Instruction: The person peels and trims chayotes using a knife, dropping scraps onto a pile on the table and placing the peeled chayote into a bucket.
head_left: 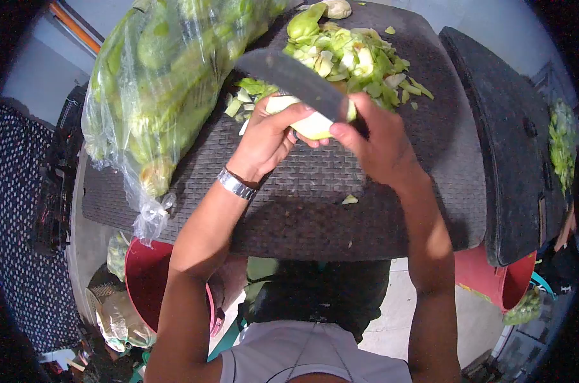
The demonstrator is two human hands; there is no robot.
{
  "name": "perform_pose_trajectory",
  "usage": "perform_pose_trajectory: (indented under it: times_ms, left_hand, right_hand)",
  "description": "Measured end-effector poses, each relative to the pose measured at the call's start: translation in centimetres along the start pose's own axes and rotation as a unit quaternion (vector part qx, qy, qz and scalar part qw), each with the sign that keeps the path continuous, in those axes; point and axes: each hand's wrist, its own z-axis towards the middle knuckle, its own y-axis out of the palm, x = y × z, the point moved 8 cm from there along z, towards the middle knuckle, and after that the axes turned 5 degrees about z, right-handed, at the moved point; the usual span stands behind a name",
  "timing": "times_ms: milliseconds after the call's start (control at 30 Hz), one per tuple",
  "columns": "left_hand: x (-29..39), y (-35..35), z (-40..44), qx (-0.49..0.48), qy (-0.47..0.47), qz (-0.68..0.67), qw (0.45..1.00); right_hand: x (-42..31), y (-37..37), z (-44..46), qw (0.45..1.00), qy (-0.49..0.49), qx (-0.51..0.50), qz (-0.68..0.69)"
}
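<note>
My left hand [267, 140], with a metal-band watch [236, 184] at its wrist, is closed around a pale green, partly peeled chayote [315, 127]. My right hand [385, 142] grips a wide-bladed knife [292, 78], its handle mostly hidden by the fingers. The blade points up and left, across the top of the chayote, slightly blurred. Beyond the hands lies a heap of green and whitish peelings [356, 60]. At the heap's far edge are a whole green chayote [306, 21] and a pale peeled piece [337, 8].
A clear plastic bag [155, 83] full of green chayotes lies on the left of the dark woven-pattern table [302, 185]. Red buckets [146, 274] stand below the table's near edge on both sides. A dark panel [506, 134] borders the right side.
</note>
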Motion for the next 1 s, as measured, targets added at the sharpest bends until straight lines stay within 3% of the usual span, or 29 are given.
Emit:
perform_pose_trajectory:
  times_ms: [100, 167, 233, 333, 400, 500, 600, 667, 733, 833, 900, 933, 1000]
  left_hand:
    - [1.3, 1.1, 0.1, -0.005, -0.010, -0.009, 1.000]
    - [1.6, 0.9, 0.1, 0.009, -0.011, -0.047, 0.999]
    - [1.5, 0.4, 0.0, 0.022, -0.024, -0.042, 0.999]
    - [0.0, -1.2, 0.0, 0.020, -0.012, -0.071, 0.997]
    - [-0.9, -2.0, -0.2, 0.064, 0.018, -0.159, 0.985]
    - [-1.0, -1.9, -0.1, 0.025, 0.036, -0.166, 0.985]
    - [-0.8, -1.6, -0.5, 0.059, 0.019, -0.177, 0.982]
    - [-0.5, -1.6, -0.3, 0.031, 0.000, -0.118, 0.993]
    - [1.2, 0.0, -0.5, 0.028, -0.002, -0.062, 0.998]
    - [0.6, -0.4, -0.5, -0.008, -0.028, -0.098, 0.995]
    - [-0.3, -1.3, -0.4, 0.013, -0.032, -0.149, 0.988]
    - [-0.6, -1.8, -0.3, 0.024, -0.028, -0.179, 0.983]
    - [-1.0, -2.3, 0.0, 0.048, -0.019, -0.240, 0.969]
  right_hand:
    - [2.9, 0.5, -0.6, 0.950, 0.220, -0.055, 0.216]
    - [3.3, 0.8, -0.6, 0.937, 0.234, -0.048, 0.254]
    - [2.0, 0.5, 0.0, 0.978, 0.127, -0.009, 0.165]
    - [-1.3, 0.8, -0.3, 0.991, 0.089, -0.054, 0.084]
    - [-1.2, 1.6, -0.6, 0.989, 0.083, -0.070, 0.097]
    - [-1.3, 2.1, -0.9, 0.992, 0.062, -0.091, 0.068]
    - [-1.5, 1.9, -0.9, 0.996, 0.024, -0.080, 0.018]
    - [-1.2, 1.6, -0.7, 0.998, -0.003, -0.061, -0.018]
    - [0.2, 1.0, -0.4, 0.994, 0.083, -0.062, 0.044]
    - [3.7, 0.6, -0.7, 0.956, 0.236, -0.042, 0.170]
    - [5.5, 0.0, -1.1, 0.967, 0.215, -0.028, 0.137]
    - [5.1, -0.3, -0.8, 0.988, 0.138, -0.025, 0.058]
    - [6.1, -0.8, -1.1, 0.982, 0.188, 0.002, 0.034]
